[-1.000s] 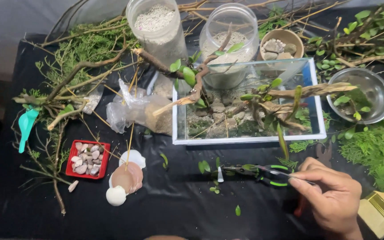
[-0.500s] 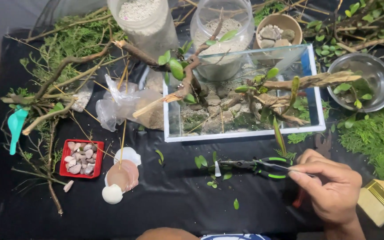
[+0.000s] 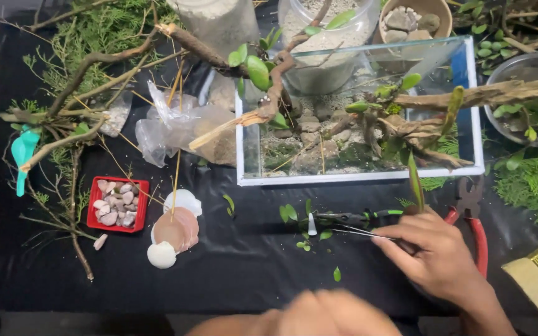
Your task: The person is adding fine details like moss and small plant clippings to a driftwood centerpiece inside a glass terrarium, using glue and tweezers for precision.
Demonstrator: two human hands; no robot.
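Black-covered tabletop (image 3: pixel 231 274): one glass tank (image 3: pixel 359 177), one red tray (image 3: pixel 117 203), three shells (image 3: pixel 175 229); right hand (image 3: pixel 434 255) pinches tweezers (image 3: pixel 356 231); left hand (image 3: pixel 319 314) blurred, grip unclear

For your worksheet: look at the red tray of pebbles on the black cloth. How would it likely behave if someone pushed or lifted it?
The red tray looks shallow and flat-bottomed, so it would probably slide rather than tip. The pebbles lie loose and heaped near the rim, so a quick lift or tilt might spill some; one pebble already lies outside. Filled with stones, it is likely heavy for its size.
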